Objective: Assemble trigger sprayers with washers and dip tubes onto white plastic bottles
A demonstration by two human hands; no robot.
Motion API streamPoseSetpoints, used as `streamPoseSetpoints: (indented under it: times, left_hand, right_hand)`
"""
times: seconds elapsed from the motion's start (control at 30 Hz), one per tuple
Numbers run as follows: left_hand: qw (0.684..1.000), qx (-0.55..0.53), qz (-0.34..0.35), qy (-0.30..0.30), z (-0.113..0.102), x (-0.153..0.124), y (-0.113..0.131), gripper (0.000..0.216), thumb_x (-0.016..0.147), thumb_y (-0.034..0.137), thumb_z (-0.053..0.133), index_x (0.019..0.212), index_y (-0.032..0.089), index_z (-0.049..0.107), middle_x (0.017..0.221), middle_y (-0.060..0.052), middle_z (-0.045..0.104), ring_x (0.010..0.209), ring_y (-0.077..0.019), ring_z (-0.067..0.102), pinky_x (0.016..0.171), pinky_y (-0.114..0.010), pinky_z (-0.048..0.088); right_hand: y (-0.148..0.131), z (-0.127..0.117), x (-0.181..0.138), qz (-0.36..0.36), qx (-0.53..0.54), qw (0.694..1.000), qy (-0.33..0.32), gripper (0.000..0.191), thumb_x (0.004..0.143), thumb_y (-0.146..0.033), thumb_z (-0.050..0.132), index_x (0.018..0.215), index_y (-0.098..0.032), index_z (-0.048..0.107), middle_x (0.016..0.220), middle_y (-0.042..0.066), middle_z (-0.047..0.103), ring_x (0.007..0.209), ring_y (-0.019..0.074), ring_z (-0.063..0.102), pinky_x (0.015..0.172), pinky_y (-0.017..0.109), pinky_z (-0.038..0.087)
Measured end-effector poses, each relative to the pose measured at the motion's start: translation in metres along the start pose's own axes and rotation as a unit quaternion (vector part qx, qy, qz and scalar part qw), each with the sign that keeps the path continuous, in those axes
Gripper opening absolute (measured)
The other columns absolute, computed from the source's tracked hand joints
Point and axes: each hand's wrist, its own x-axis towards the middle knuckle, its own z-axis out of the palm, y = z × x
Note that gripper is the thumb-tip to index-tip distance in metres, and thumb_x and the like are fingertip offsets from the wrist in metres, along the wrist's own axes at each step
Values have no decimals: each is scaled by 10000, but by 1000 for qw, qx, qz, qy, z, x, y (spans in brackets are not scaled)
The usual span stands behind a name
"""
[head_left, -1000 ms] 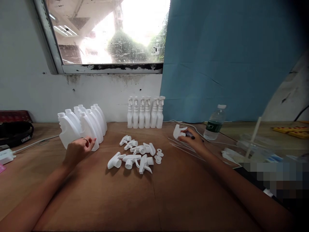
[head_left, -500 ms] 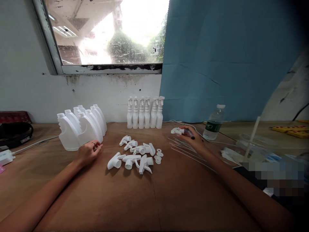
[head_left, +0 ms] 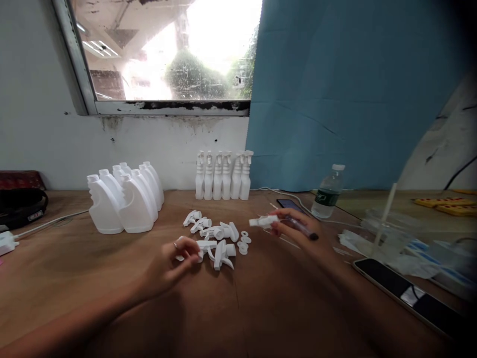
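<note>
Wide brown table (head_left: 238, 308) under the window, and plenty laid out on it; at the back left a cluster of open-necked white jugs (head_left: 122, 204), standing upright and touching one another; against the wall behind the centre, a tight row of spray bottles (head_left: 222, 176) with their heads already on. Off to the right a water bottle (head_left: 328, 191) stands upright, well apart from both hands, and a dark phone (head_left: 406, 293) lies flat near the right forearm.

Now the middle; a loose pile of trigger heads (head_left: 216, 238) lies on its sides, nozzles pointing every which way, with a few small washers (head_left: 244, 241) just beside its right edge. The left hand (head_left: 171, 266) is down at the near-left corner of that pile, fingers curled over the nearest piece; the blur hides whether they have pinched it or only touch it.

The right hand (head_left: 298, 233) is raised a little above the table, to the right of the pile; its fingers are closed on a single trigger head (head_left: 263, 222), long axis roughly level, nozzle end pointing left towards the pile; a dark pen-like stick (head_left: 303, 229) sits in the same grip, slanting away to the right. So the held piece is between the two hands, the loose ones nearer the left.
</note>
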Motion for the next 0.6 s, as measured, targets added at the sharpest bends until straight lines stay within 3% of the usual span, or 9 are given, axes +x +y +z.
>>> streamPoseSetpoints:
  times: [0.1,0.17,0.23,0.3,0.4,0.5,0.6]
  left_hand:
    - [979,-145,-17,-143,42,0,25,485,848,322,645,1238,210,380,1021,-76,586,762,-131,584,684,-255,473]
    - [964,-184,-60,-183,59,5,33,672,774,279,728,1286,247,296,1011,-57,579,783,-140,599,708,-265,480]
    - [958,-220,-79,-168,70,13,35,658,754,302,745,1250,251,316,973,-37,577,801,-154,602,711,-270,478]
    - [952,-265,-80,-130,75,20,29,473,806,378,684,1147,220,396,918,-29,581,764,-152,598,699,-272,468]
    - [925,-351,-116,-87,77,28,12,323,864,425,594,1005,173,447,856,-39,595,676,-156,601,672,-297,468]
    - [883,-449,-130,-44,74,35,-6,264,883,377,533,1000,159,441,869,-83,620,763,-234,637,668,-358,505]
    - [860,-495,-114,-47,69,42,-18,204,893,331,453,969,142,448,810,-112,626,807,-278,645,590,-342,516]
  right_hand:
    - [-9,22,-35,-6,-41,999,10,264,780,-427,698,919,-211,639,705,7,655,662,196,626,612,281,469]
    - [-9,36,-53,-10,-50,999,1,250,790,-437,688,882,-213,627,656,-13,620,612,171,588,552,256,434]
    - [-7,47,-65,-18,-52,998,-25,242,792,-431,689,866,-210,621,653,-22,604,593,154,561,535,242,427]
    - [-4,56,-70,-23,-43,997,-58,233,796,-415,692,880,-209,622,695,-19,617,612,147,566,548,233,445]
    - [1,62,-71,-47,-8,994,-97,260,864,-403,622,1050,-221,612,868,12,663,748,164,623,668,247,500]
    - [8,60,-71,-117,14,990,-80,330,972,-393,427,1242,-252,553,1013,40,638,838,167,631,788,287,511]
    - [11,54,-74,-191,-50,978,-63,307,983,-320,401,1210,-271,602,1005,35,621,859,160,625,810,276,503]
